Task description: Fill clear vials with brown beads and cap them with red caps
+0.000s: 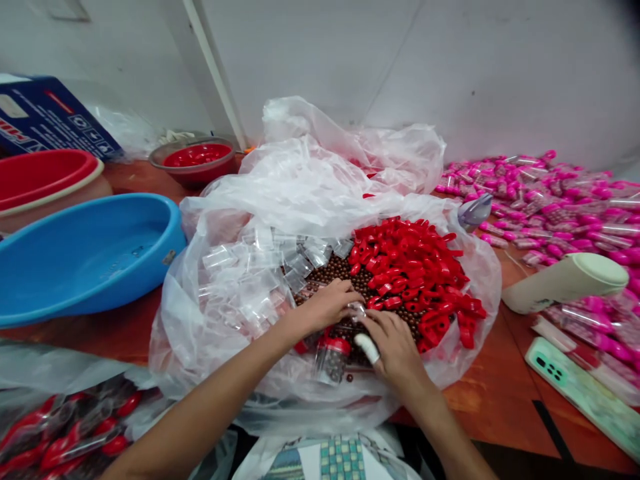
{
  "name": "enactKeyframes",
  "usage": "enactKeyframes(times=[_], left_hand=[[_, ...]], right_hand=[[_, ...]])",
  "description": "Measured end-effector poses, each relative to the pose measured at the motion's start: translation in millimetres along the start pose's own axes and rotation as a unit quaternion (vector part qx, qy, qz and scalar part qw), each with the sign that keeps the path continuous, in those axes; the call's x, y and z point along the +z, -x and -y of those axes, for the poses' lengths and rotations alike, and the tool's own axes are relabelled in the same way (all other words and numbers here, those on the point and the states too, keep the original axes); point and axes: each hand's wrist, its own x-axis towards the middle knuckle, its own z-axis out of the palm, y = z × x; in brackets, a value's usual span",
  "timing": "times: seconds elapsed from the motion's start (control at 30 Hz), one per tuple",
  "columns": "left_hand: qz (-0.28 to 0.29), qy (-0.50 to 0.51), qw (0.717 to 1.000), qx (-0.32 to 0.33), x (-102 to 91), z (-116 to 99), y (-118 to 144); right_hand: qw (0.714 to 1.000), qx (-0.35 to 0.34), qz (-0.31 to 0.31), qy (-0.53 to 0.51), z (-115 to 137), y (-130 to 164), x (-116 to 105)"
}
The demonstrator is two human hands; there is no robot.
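Note:
My left hand (331, 305) and my right hand (395, 343) meet over a pile of small brown beads (330, 272). Between their fingertips is a small clear plastic piece (357, 309), pinched from both sides and partly hidden. A white wrapping (367, 348) covers my right thumb. Just below the hands lies a clear container with a red top (331, 359), with dark beads inside. Clear plastic pieces (250, 283) are heaped left of the beads, and glossy red plastic parts (410, 267) to the right. All rest on a spread translucent plastic bag (200, 363).
At left stand a blue basin (85, 250), a red basin (45, 170) and a bowl of red parts (197, 160). Pink-capped clear tubes (555, 200) are piled at right, near a pale cylindrical object (565, 281) and a phone (583, 393). Bagged red items (65, 433) lie lower left.

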Motion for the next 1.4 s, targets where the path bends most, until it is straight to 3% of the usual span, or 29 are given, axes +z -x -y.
enactKeyframes(times=[0.13,0.27,0.37,0.53,0.73,0.93,1.1,1.2,1.4], left_hand=[[-0.002,0.01,0.999,-0.031,2.4,-1.7,4.3],[-0.025,0.081,0.994,-0.065,-2.1,1.6,8.6],[-0.047,0.098,0.987,-0.121,-15.5,11.4,15.2],[-0.018,0.116,0.967,-0.224,-33.4,27.9,22.2],[0.006,0.184,0.959,-0.217,-10.5,20.3,-0.4],[0.044,0.229,0.946,-0.223,5.4,2.8,-25.0],[0.046,0.254,0.94,-0.224,13.0,-1.8,-33.7],[0.044,0.269,0.937,-0.219,19.8,-0.8,-36.1],[0.041,0.336,0.916,-0.214,22.0,0.7,-37.1]], right_hand=[[0.995,0.049,-0.049,0.07,-30.7,-8.1,-1.3],[0.993,0.06,-0.026,0.1,-44.4,-13.6,-3.9],[0.994,0.081,-0.027,0.07,-47.5,-12.0,-5.9],[0.981,0.13,-0.125,-0.069,-43.9,-2.9,-12.5],[0.929,0.209,-0.195,-0.235,-27.5,2.0,-20.7],[0.864,0.343,-0.175,-0.324,-26.1,10.7,-23.4],[0.796,0.367,-0.179,-0.446,-28.1,11.2,-26.9],[0.781,0.365,-0.181,-0.474,-28.3,9.9,-27.8],[0.78,0.367,-0.148,-0.484,-29.4,11.2,-25.7]])
